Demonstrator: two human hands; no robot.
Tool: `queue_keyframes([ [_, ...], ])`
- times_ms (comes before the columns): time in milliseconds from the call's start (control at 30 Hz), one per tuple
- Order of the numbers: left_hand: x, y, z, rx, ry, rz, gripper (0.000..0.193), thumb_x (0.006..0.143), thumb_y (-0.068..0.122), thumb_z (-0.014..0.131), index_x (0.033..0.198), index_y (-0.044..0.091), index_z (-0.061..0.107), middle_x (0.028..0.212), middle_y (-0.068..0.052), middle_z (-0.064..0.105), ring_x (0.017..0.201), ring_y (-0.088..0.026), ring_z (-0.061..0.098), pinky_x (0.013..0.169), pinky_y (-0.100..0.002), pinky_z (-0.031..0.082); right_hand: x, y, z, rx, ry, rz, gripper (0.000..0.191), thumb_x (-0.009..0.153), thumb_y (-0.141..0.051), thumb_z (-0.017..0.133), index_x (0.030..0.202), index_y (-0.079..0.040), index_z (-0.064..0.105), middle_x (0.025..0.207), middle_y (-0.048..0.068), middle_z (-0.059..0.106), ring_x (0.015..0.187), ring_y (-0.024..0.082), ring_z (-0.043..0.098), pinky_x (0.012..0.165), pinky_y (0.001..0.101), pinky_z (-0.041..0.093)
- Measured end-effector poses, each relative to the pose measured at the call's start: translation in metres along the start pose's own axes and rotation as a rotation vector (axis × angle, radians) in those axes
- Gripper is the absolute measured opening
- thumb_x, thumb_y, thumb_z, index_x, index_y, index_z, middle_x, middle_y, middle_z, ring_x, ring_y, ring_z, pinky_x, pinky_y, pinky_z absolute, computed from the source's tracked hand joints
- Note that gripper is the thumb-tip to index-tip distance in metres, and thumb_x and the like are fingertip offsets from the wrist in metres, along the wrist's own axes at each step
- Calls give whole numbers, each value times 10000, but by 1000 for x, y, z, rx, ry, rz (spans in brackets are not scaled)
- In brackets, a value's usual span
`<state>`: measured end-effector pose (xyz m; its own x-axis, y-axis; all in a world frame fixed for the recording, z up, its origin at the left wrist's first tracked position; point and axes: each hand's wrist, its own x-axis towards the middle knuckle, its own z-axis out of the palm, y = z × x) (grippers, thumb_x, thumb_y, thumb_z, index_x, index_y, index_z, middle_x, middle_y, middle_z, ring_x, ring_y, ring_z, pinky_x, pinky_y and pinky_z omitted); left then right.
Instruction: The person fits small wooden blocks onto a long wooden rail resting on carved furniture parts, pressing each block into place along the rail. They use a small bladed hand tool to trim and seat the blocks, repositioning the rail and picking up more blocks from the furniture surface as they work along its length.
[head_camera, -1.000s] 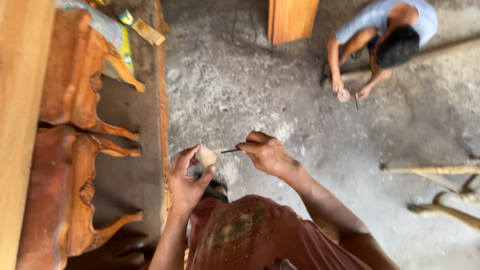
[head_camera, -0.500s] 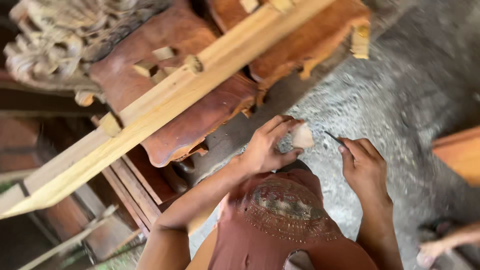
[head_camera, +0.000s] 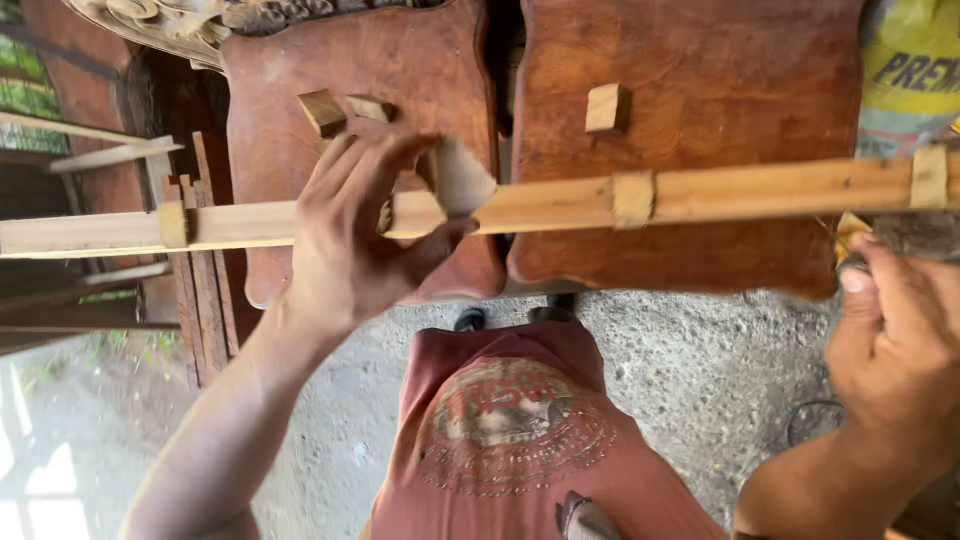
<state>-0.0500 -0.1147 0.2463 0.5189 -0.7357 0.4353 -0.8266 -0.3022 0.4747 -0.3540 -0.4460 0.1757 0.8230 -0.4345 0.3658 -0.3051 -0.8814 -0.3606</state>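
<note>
A small pale wood block (head_camera: 458, 178) is pinched between thumb and fingers of the left hand (head_camera: 350, 235), just over the long wooden rail (head_camera: 740, 192), so its face is exposed. The right hand (head_camera: 895, 345) is closed at the frame's right edge; what it grips cannot be told.

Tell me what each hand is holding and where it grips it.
The left hand pinches a small pale wood piece by its lower edge, between thumb and fingers. The right hand is closed around something; what it holds cannot be told.
</note>
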Motion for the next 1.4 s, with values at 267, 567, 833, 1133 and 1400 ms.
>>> queue_keyframes([
  [267,95,-65,144,37,-605,-428,508,816,282,795,1222,73,572,927,-137,732,842,-341,723,716,-467,579,84,29,29,31,-180,-250,253,1090,-73,772,1336,-40,726,1063,137,697,938,278,703,811,367,567],
  [567,82,-72,235,9,-655,-270,341,804,262,681,1076,74,601,825,-176,733,848,-416,704,749,-521,564,109,24,54,163,-204,-350,325,1085,-90,682,1408,-59,680,1060,112,639,908,245,661,805,322,541],
  [833,83,-143,87,290,-357,-394,353,759,207,773,1063,81,648,811,-236,705,737,-416,690,620,-527,571,141,4,73,101,-304,-500,401,974,-122,821,1367,-51,774,892,105,684,714,226,677,637,338,536],
  [1133,10,-206,60,450,-808,-439,575,603,104,938,1130,78,708,963,-126,733,882,-313,640,1033,-416,477,161,-33,84,70,-324,-562,310,1023,-115,850,1317,-82,757,942,58,694,784,198,700,694,302,547],
  [1400,-11,-237,20,828,-1044,-476,195,943,-28,698,1093,74,770,990,-63,736,881,-206,596,864,-335,551,167,-49,84,6,-388,-559,214,1039,-83,825,1245,-75,769,887,44,704,750,165,695,674,273,545],
])
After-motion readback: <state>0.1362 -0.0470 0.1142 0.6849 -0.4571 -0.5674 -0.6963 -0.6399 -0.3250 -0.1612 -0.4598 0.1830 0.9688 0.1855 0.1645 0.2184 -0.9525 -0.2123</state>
